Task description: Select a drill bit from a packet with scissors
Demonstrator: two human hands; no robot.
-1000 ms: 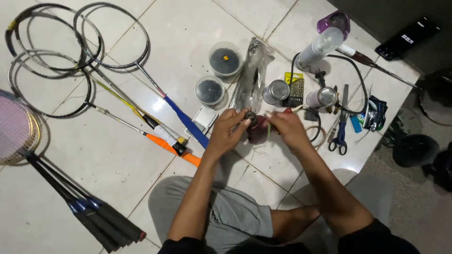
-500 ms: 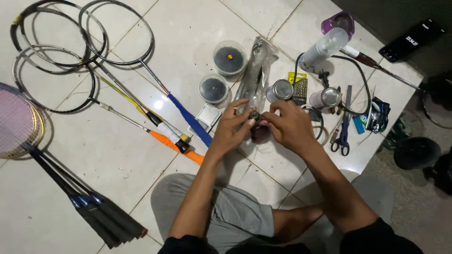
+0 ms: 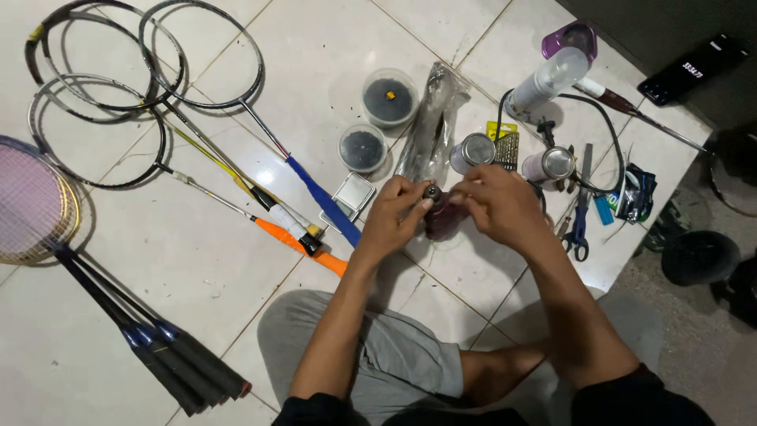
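White tile floor (image 3: 197, 260): two hands (image 3: 398, 217), one dark spool (image 3: 441, 221), two round tubs (image 3: 389, 99).

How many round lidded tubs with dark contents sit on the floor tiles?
2. The larger tub lies above the hands; the smaller tub lies just below-left of it. None seem hidden.

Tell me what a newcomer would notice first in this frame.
The left hand and right hand meet mid-frame on a small dark red object. Unstrung racket frames fan out at the upper left, and tins, scissors and a spray bottle crowd the floor tiles beyond the hands.
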